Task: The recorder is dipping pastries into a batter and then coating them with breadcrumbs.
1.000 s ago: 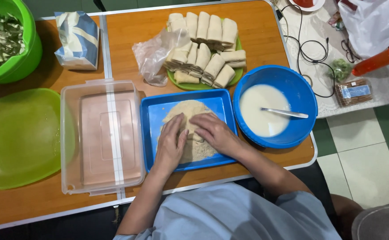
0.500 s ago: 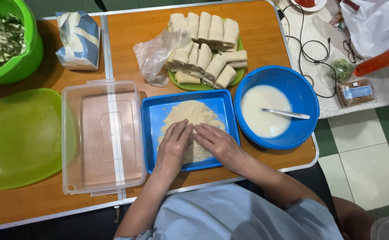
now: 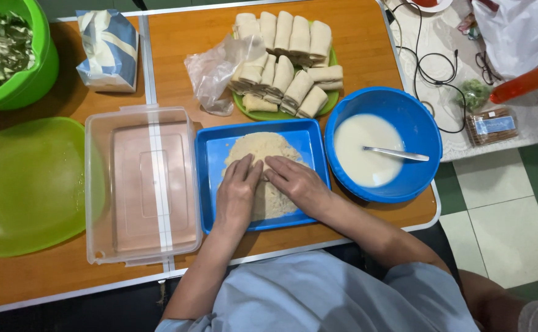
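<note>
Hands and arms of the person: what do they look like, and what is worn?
Both the left hand and the right hand are bare: no gloves, and no rings or watch that I can make out. The forearms are uncovered. A light blue garment covers the body below.

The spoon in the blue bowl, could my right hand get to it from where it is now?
Probably yes. The right hand rests in the blue tray, beside the blue bowl. The spoon lies in the white liquid, handle pointing away, with nothing between.
</note>
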